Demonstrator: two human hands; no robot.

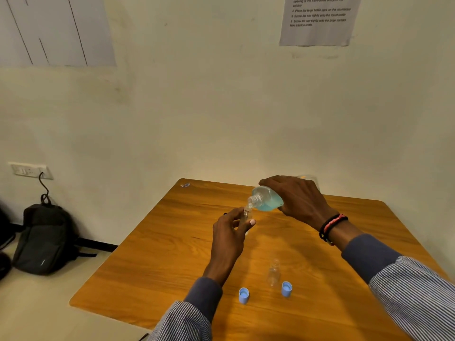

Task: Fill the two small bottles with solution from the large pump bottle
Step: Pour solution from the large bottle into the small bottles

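Above the counter's (152,254) middle, the right hand (299,198) grips the tilted large bottle (267,199), mouth touching the small bottle (247,214) clasped upright in the left hand (230,232), while another small bottle (274,273) stands between two caps (243,295) near the front edge.

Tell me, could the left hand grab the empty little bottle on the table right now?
Probably not: the left hand is holding a small bottle under the large bottle. Nothing blocks the empty bottle.
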